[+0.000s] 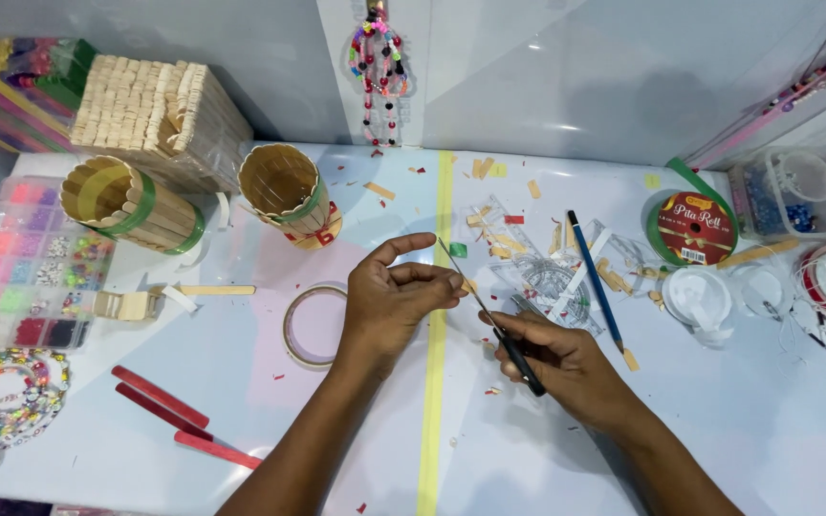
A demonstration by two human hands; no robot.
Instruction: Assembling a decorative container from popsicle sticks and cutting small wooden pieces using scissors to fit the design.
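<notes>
My left hand [389, 291] hovers over the middle of the white table, its fingertips pinched on a small tan wooden piece [467, 285]. My right hand [566, 358] grips a pair of black-handled scissors [489, 311], whose thin blades point up and left and meet the piece at my left fingertips. A yellow tape line [435, 382] runs down the table under both hands.
Two cylinders of craft sticks with green tape [131, 203] [286, 188] stand at the left, behind them a bundle of sticks [150, 110]. A tape ring [310, 325], red sticks [160, 397], bead box [35, 258], paintbrush [597, 282], clear rulers [547, 277], green ribbon roll [692, 227] and wood scraps lie around.
</notes>
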